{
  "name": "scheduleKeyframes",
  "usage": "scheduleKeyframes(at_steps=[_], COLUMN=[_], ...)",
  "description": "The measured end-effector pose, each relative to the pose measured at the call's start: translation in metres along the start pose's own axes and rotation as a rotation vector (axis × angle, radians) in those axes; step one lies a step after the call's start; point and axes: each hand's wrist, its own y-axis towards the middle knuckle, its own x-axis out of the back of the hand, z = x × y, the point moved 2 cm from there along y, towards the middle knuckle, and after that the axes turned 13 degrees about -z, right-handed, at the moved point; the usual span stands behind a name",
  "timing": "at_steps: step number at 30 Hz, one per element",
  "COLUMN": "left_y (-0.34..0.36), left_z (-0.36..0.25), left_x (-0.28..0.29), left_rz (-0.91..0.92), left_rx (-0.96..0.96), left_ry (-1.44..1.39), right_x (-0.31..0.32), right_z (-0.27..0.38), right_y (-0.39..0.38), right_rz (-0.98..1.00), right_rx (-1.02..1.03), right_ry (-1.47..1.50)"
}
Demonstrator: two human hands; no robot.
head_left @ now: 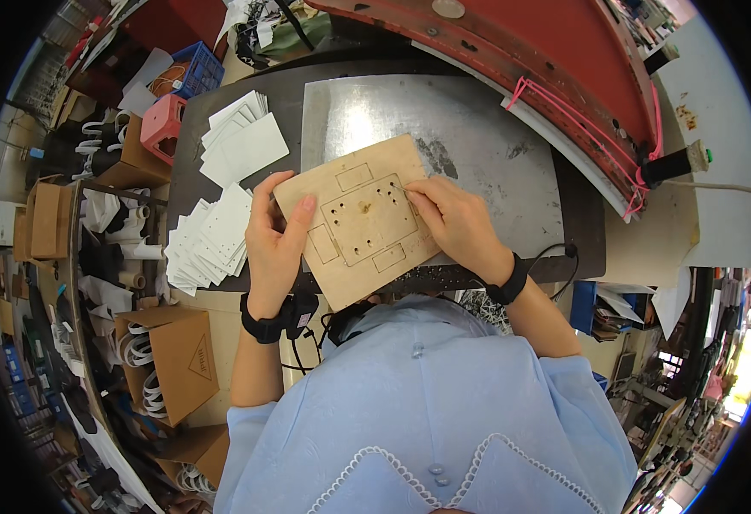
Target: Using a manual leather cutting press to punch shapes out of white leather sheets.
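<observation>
A square plywood cutting die (360, 244), tilted, is held over the front edge of the dark worktable (590, 231). Thin outlines and small dark holes mark its face. My left hand (277, 244) grips its left edge, thumb on top and fingers wrapped round the side. At the board's right side, my right hand (461, 224) is closed in a pinch beside a group of holes; whatever lies between those fingertips is too small to make out. Left of the board lie a fanned pile of white cards with small holes (213, 240) and, farther back, a stack of plain white cards (247, 141).
Behind the board lies a metal plate (495, 180). A red machine beam (555, 47) with pink cord (581, 128) hangs over the table's far right. Cardboard boxes (183, 360) with white rolls stand at left, near a pink stool (162, 127) and a blue crate (199, 70).
</observation>
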Motion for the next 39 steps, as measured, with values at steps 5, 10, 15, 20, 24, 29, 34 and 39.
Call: scheduleKeyframes(at_steps=[5,10,15,20,24,29,34,39], left_y=[0.000,-0.007,-0.003,-0.003,-0.003,-0.003,-0.003,-0.004], left_z=[0.001,0.007,0.017,0.006,0.005,0.005,0.003,-0.001], left_x=[-0.001,-0.011,-0.009,-0.013,-0.014,-0.013,-0.014,-0.015], left_rz=[0.005,0.043,-0.013,-0.005,-0.004,-0.001,-0.002,-0.002], left_rx=[0.009,-0.006,0.046,0.059,0.077,0.045,0.044,0.042], left_ry=[-0.002,0.042,0.015,0.024,-0.009,-0.003,0.001,-0.009], right_x=[-0.003,-0.007,0.020,0.013,0.010,0.014,0.017,0.012], right_z=[-0.005,0.003,-0.002,-0.003,-0.002,0.004,0.009,0.010], right_y=[-0.002,-0.005,-0.006,-0.012,-0.012,-0.006,-0.008,-0.010], right_rz=[-0.004,-0.052,-0.037,-0.004,-0.007,0.057,0.038,0.019], right_rx=[-0.044,-0.089,-0.205,-0.090,-0.074,-0.111,-0.101,-0.065], right_ry=[0.059,0.157,0.075,0.005,-0.037,-0.078,-0.014,-0.004])
